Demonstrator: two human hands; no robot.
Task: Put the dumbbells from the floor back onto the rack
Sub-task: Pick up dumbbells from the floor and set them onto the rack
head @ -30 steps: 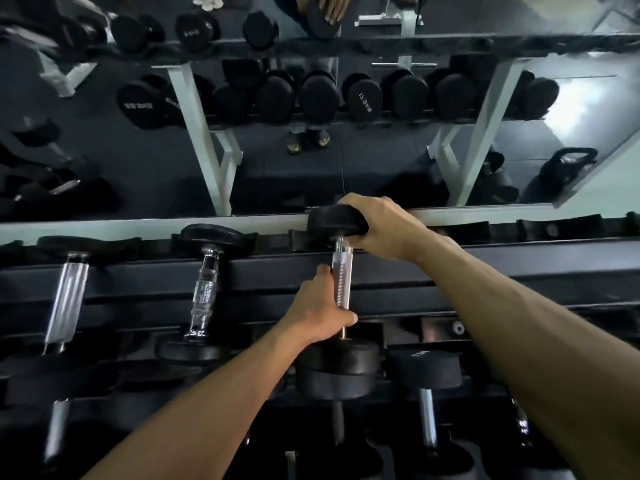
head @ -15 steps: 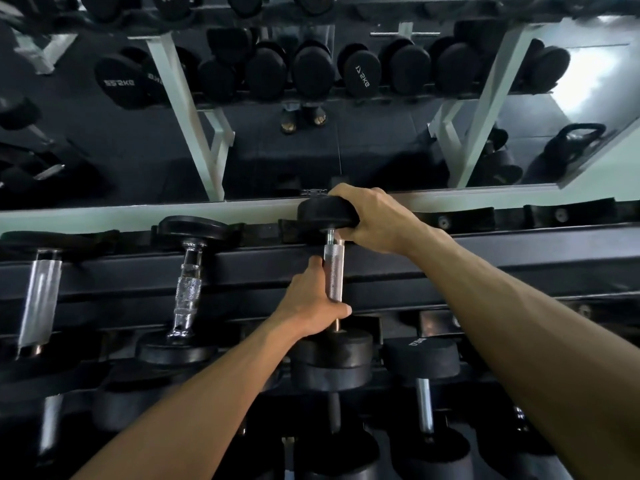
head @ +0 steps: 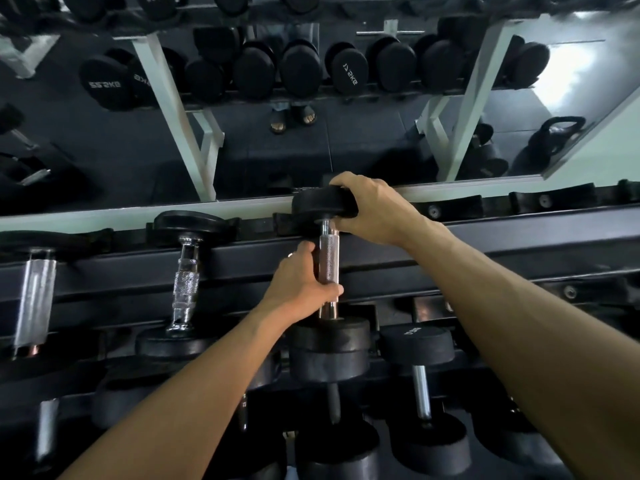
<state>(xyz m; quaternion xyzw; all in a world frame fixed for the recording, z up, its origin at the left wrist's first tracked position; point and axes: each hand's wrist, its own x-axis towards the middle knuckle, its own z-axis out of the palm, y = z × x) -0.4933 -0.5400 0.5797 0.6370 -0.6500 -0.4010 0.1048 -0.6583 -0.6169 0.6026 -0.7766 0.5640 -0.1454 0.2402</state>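
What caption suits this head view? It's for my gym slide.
Both hands seat a dumbbell on the rack: left hand on handle, right hand on head.

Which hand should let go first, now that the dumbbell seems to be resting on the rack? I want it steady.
Probably the left hand: its grip is only round the dumbbell handle. The right hand clasps the far head against the rack, so it is better placed to steady it.

The dumbbell [head: 329, 268] has black round ends and a shiny silver handle with tiny bumps, the rack [head: 485, 244] is black, and the mirror [head: 381, 150] frame is pale white with white letters on black weights.
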